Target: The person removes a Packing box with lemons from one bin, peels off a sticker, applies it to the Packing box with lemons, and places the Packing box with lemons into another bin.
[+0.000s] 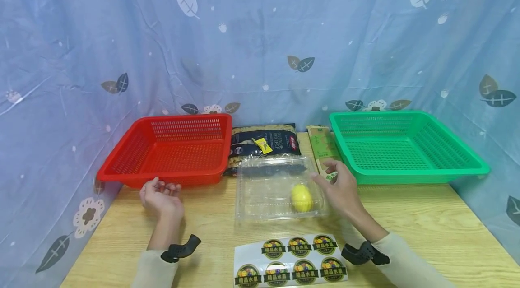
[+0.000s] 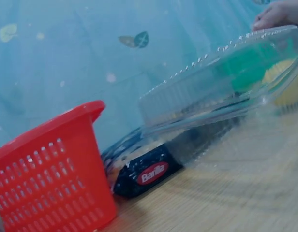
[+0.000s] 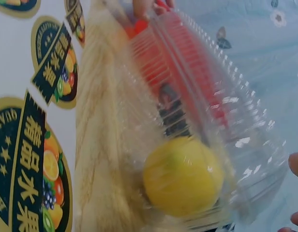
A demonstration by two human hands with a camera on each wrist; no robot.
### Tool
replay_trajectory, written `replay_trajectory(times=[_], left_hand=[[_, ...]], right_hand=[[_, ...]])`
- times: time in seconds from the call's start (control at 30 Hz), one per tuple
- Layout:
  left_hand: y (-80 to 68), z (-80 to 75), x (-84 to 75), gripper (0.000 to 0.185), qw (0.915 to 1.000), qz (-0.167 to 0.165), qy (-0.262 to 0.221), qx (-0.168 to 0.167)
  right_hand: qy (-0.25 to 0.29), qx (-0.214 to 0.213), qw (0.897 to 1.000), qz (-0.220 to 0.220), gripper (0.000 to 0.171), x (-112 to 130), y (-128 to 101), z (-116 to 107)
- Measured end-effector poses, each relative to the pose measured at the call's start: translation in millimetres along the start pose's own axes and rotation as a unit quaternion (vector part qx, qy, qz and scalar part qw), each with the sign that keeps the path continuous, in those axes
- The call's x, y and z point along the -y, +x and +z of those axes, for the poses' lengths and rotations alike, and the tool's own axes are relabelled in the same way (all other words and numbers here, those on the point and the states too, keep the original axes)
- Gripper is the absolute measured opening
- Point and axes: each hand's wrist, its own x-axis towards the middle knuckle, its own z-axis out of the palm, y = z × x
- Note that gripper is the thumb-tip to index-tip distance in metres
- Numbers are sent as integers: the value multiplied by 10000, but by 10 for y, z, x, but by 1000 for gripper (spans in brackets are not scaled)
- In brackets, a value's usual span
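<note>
Lying nearest on the light wooden table (image 1: 426, 229) is a white sheet of round fruit-label stickers (image 1: 290, 261); just beyond it sits a clear plastic clamshell box (image 1: 266, 188) with a yellow lemon (image 1: 301, 198) inside, lid resting slightly ajar over it; right hand (image 1: 339, 184) hovers at the box's right edge, fingers relaxed and spread, seemingly just brushing the lid corner, though contact is hard to judge from the head view; left hand (image 1: 160, 197) rests palm-up on the table left of the box, fingers loosely curled, gripping nothing; behind it a red perforated plastic basket (image 1: 134, 168); centre back, a dark pasta packet (image 1: 264, 143) partly under the box lid, a green flat packet (image 1: 322, 146) beside it; far right, a green perforated plastic basket (image 1: 463, 168); blue leaf-print curtain (image 1: 260, 44) at the back.
</note>
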Motion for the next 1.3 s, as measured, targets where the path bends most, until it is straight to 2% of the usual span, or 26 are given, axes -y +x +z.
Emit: replay_trajectory(times=[0.17,0.3,0.4,0.5,0.6,0.73,0.8,0.83,0.87,0.93,1.0,1.1,1.2,1.3], left_hand=[[-89,0,15,9,9994,-155,232,197],[-232,-80,75,14,9917,-255,1050,701],[-357,-168,134,19,9769,-226,1717,1251],[-484,-257,156,24,9616,-107,2098,1765],[-607,-307,126,26,9475,-51,2366,2150],[-756,-298,49,24,9223,70,2773,2690],[-824,-282,19,22,8978,258,3111,3107],[-855,-283,13,21,8828,377,3279,3343],[-886,-285,9,20,8642,520,3472,3604],[-946,-293,-1,18,8220,759,3823,4153],[-996,-307,-7,16,7757,937,4108,4698],[-1063,-325,-17,17,7108,1032,4555,5260],[-1112,-342,-17,19,6539,1066,4946,5626],[-1147,-355,-1,21,6051,1107,5197,5929]], right_hand=[[97,-272,9988,-386,45,71,-70,-37],[193,-556,9933,-991,37,125,-156,-31],[408,-742,9818,-1699,32,147,-233,-11],[769,-809,9645,-2392,33,162,-307,15],[1135,-677,9532,-2721,32,308,-417,-5],[1433,-261,9477,-2841,31,379,-523,5],[1513,29,9440,-2930,31,337,-544,34],[1514,210,9425,-2973,31,293,-551,53],[1485,375,9393,-3071,30,283,-567,62],[1321,712,9350,-3213,29,272,-605,77],[1124,1064,9273,-3409,27,260,-645,90],[799,1523,9128,-3703,24,253,-700,116],[535,1930,8977,-3925,21,259,-741,155],[274,2375,8854,-3987,19,264,-780,197]])
